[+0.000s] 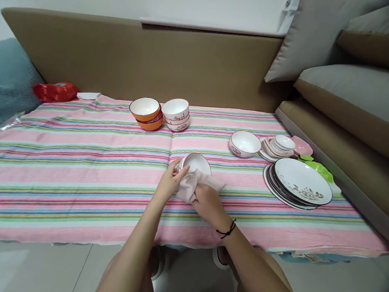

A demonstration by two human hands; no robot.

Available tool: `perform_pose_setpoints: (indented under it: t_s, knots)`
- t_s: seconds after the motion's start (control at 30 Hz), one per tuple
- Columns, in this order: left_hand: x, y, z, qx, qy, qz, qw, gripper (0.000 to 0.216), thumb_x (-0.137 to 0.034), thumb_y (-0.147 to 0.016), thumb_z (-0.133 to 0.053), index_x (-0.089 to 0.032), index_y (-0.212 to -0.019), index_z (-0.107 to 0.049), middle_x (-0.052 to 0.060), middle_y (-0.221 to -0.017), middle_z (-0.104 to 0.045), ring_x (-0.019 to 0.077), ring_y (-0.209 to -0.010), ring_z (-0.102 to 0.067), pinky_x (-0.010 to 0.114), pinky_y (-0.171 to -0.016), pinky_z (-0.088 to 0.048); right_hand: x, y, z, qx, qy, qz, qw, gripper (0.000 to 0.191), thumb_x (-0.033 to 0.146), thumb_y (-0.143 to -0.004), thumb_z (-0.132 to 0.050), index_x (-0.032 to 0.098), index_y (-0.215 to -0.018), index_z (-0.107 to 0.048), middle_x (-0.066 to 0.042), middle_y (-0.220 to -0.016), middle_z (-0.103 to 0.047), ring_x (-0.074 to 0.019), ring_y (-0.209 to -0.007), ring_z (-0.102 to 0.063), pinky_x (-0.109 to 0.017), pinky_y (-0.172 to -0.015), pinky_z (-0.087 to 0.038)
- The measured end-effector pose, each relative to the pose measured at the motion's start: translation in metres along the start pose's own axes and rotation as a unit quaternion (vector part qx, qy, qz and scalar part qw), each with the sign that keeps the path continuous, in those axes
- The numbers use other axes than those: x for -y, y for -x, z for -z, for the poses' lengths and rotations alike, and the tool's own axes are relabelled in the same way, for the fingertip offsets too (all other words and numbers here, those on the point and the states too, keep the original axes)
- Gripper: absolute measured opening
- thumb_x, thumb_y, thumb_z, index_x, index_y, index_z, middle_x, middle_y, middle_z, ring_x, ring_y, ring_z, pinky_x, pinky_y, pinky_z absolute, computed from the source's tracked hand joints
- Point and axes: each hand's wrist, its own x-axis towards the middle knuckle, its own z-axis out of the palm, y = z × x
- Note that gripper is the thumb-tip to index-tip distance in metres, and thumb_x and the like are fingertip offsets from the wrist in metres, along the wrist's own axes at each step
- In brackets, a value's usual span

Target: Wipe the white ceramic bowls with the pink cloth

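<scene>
A white bowl point(198, 162) with a red rim is tilted above the striped cloth in front of me. My left hand point(173, 178) grips its left side, thumb at the rim. In my right hand point(208, 203) is a pale pink cleaning cloth point(189, 188), bunched against the near side of the bowl. The cloth covers part of the bowl and hides some of my right fingertips. A similar bowl point(245, 144) stands to the right. Behind are a stack of white patterned bowls point(176, 112) and a stack of orange bowls point(145, 113).
At the right lie a stack of large plates point(300, 182), small dishes point(280, 146), a pink dish point(302, 145) and a green leaf-shaped item point(320, 170). Cushions point(358, 96) rise beyond them. A red package point(56, 91) sits at the far left on the striped cloth point(77, 163).
</scene>
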Motion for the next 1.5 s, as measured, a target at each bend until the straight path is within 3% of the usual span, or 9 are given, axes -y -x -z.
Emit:
perform_pose_setpoints:
  t_s: [0.17,0.4,0.6,0.77,0.9,1.03,1.2,1.3,1.5]
  knots:
    - [-0.003,0.002,-0.003,-0.003,-0.013,0.008,1.000,0.058,-0.048,-0.081,-0.060,-0.018,-0.130,-0.053,0.002,-0.082,-0.055,0.0148,-0.072,-0.050,0.026,-0.068,-0.040,0.001,0.005,0.003,-0.002,-0.027,-0.011,1.000,0.021,0.006,-0.076,-0.047,0.013,-0.084,-0.066,-0.008,-0.078,-0.069,-0.0198,-0.067,-0.060,-0.029,-0.063,-0.043]
    - [-0.003,0.003,0.000,0.000,-0.005,-0.011,1.000,0.057,-0.046,-0.078,-0.065,-0.019,-0.127,-0.057,0.001,-0.077,-0.058,0.0153,-0.071,-0.053,0.026,-0.069,-0.044,-0.013,-0.004,-0.002,-0.037,0.044,0.034,0.998,0.038,0.008,-0.076,-0.052,0.006,-0.113,-0.062,-0.018,-0.116,-0.066,-0.0300,-0.110,-0.058,-0.043,-0.102,-0.038]
    - [-0.004,-0.002,-0.003,-0.007,-0.018,0.001,1.000,0.051,-0.048,-0.084,-0.058,-0.019,-0.126,-0.058,0.004,-0.085,-0.063,0.0181,-0.079,-0.058,0.029,-0.076,-0.046,-0.001,-0.005,-0.001,-0.004,0.050,-0.014,0.999,0.018,0.008,-0.077,-0.050,0.014,-0.079,-0.067,-0.009,-0.076,-0.070,-0.0218,-0.069,-0.062,-0.030,-0.062,-0.043]
    - [-0.007,-0.002,-0.006,-0.007,-0.044,-0.021,0.999,0.045,-0.046,-0.089,-0.052,-0.021,-0.125,-0.058,0.009,-0.118,-0.064,0.0228,-0.104,-0.059,0.034,-0.094,-0.042,0.003,-0.004,0.001,0.008,0.021,-0.030,0.999,0.016,0.009,-0.076,-0.050,0.013,-0.078,-0.065,-0.010,-0.075,-0.069,-0.0212,-0.067,-0.061,-0.028,-0.058,-0.038]
    - [-0.009,0.001,-0.005,0.003,-0.051,-0.008,0.999,0.050,-0.048,-0.090,-0.050,-0.022,-0.132,-0.053,0.009,-0.129,-0.060,0.0252,-0.115,-0.056,0.037,-0.100,-0.039,-0.006,-0.006,0.005,0.030,0.015,0.011,0.999,0.024,0.008,-0.077,-0.050,0.011,-0.093,-0.068,-0.012,-0.094,-0.072,-0.0249,-0.088,-0.064,-0.035,-0.080,-0.046]
    - [-0.009,0.002,-0.005,0.011,-0.055,-0.005,0.998,0.052,-0.048,-0.089,-0.051,-0.022,-0.134,-0.051,0.009,-0.130,-0.059,0.0265,-0.119,-0.054,0.037,-0.100,-0.039,-0.014,-0.008,0.005,0.007,0.042,0.024,0.999,0.049,0.005,-0.072,-0.053,0.008,-0.121,-0.060,-0.017,-0.124,-0.063,-0.0302,-0.120,-0.053,-0.046,-0.107,-0.033]
    - [-0.009,0.000,-0.004,0.007,-0.046,0.007,0.999,0.048,-0.048,-0.090,-0.049,-0.023,-0.131,-0.053,0.008,-0.127,-0.061,0.0260,-0.119,-0.054,0.036,-0.100,-0.039,-0.010,-0.006,0.005,0.015,-0.007,0.007,1.000,0.025,0.008,-0.074,-0.048,0.013,-0.086,-0.068,-0.010,-0.085,-0.072,-0.0226,-0.079,-0.064,-0.033,-0.076,-0.048]
    - [-0.010,-0.002,-0.003,0.013,-0.036,0.004,0.999,0.047,-0.048,-0.090,-0.048,-0.023,-0.130,-0.053,0.008,-0.130,-0.059,0.0251,-0.120,-0.053,0.036,-0.102,-0.038,-0.009,-0.003,0.010,0.008,-0.071,-0.009,0.997,0.016,0.008,-0.070,-0.047,0.016,-0.066,-0.061,-0.005,-0.065,-0.065,-0.0167,-0.058,-0.056,-0.026,-0.056,-0.040]
    - [-0.011,0.000,-0.001,0.030,-0.033,-0.002,0.999,0.049,-0.049,-0.091,-0.046,-0.022,-0.131,-0.053,0.009,-0.121,-0.063,0.0239,-0.104,-0.060,0.034,-0.089,-0.045,-0.013,0.000,0.021,0.034,-0.198,0.032,0.979,0.025,0.011,-0.082,-0.044,0.017,-0.089,-0.067,-0.006,-0.091,-0.070,-0.0189,-0.081,-0.063,-0.028,-0.072,-0.048]
